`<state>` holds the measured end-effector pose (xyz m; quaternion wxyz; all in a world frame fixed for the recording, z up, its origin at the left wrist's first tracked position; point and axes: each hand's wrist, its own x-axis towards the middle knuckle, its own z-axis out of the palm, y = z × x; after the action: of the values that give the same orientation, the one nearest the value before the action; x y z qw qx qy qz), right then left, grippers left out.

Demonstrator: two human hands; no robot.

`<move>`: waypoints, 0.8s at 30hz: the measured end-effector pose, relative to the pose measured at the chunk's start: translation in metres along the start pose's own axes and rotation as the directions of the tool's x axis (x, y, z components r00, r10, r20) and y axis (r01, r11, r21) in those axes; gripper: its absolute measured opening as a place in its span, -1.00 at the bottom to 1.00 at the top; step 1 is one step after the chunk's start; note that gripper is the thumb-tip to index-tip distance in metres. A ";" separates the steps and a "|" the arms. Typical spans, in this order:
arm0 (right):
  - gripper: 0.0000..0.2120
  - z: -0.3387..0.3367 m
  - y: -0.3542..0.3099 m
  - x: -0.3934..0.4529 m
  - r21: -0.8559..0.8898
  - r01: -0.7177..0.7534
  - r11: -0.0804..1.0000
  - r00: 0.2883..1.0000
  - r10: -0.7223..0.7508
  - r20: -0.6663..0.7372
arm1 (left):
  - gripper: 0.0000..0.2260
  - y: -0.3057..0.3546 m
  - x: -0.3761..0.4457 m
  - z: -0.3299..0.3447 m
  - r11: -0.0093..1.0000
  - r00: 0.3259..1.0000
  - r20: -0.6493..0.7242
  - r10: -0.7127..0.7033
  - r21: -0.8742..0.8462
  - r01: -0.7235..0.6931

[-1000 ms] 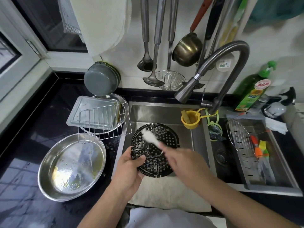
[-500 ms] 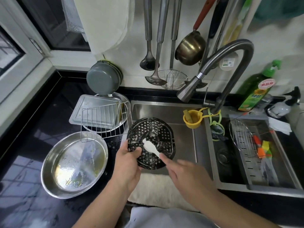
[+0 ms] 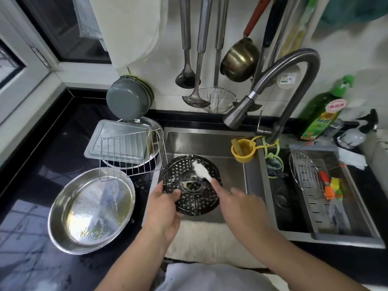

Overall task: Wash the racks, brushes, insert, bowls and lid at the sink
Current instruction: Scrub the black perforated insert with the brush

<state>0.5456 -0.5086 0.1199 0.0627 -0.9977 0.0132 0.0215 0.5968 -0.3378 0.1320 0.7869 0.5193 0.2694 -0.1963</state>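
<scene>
Head view, looking down at a steel double sink [image 3: 207, 143] set in a black counter [image 3: 52, 143].

Over the left basin, held tilted: round black perforated insert [image 3: 195, 198]. Gripped at its near-left edge by the left hand [image 3: 165, 208], thumb curled over the top face, fingers underneath. Pressed against the upper middle of the insert: the soapy white head of a brush [image 3: 200, 170], its handle pinched in the right hand [image 3: 241, 203], that hand blurred.

On the counter left of the sink: large round steel bowl [image 3: 90, 208], near, wet inside. Leaning over its far rim and against the sink edge: a wire rack [image 3: 130, 153]. Under and behind the rack: a rectangular tray [image 3: 113, 141] lying on a round steel plate [image 3: 157, 131]. Far behind, on edge against the wall: a grey lid [image 3: 126, 99].

In the right basin: a grey drain tray [image 3: 327, 208] carrying a second wire rack [image 3: 304, 177], with orange, yellow and green silicone brushes [image 3: 331, 186] just beside it on the right.

At the divider: a yellow cup [image 3: 243, 151] hung from the base of the curved faucet [image 3: 294, 66]. Far right: green detergent bottle [image 3: 321, 114] and a spray bottle [image 3: 354, 133]. On the wall: ladles, a wire skimmer [image 3: 217, 99] and a small brass pot [image 3: 239, 59]. Draped over the near sink edge: a white towel [image 3: 201, 242].
</scene>
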 end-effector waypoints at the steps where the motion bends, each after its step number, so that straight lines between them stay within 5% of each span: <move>1: -0.22 -0.002 0.006 -0.003 -0.011 -0.037 0.999 0.999 0.037 0.034 | -0.64 0.002 0.001 -0.003 1.000 1.000 -0.024 0.010 0.010 -0.010; 6: -0.36 -0.006 -0.013 -0.006 0.169 0.118 0.978 0.992 -0.125 0.031 | -0.65 -0.005 -0.004 0.004 0.998 1.000 0.010 -0.002 0.060 0.001; 10: -0.40 -0.013 -0.009 -0.005 0.203 0.031 0.979 0.995 -0.049 0.084 | -0.64 -0.002 -0.002 0.000 0.999 0.998 -0.038 0.042 0.002 -0.042; 15: -0.54 -0.002 -0.003 -0.009 0.248 0.091 0.964 0.993 -0.106 0.047 | -0.65 0.000 -0.002 0.002 0.999 0.998 -0.034 0.049 0.007 -0.049; 20: -0.43 0.003 -0.002 -0.023 0.242 0.079 0.967 0.988 -0.108 0.109 | -0.66 0.002 0.003 -0.004 0.998 0.994 -0.092 0.060 0.000 -0.060; 24: -0.52 0.005 0.034 -0.013 0.234 0.017 0.972 0.999 -0.024 0.029 | -0.66 0.001 0.001 -0.009 0.998 0.994 -0.090 0.055 0.031 -0.053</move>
<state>0.5316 -0.5417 0.1113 0.1801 -0.9830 0.0044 0.0348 0.5959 -0.3294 0.1292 0.7713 0.5461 0.2879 -0.1549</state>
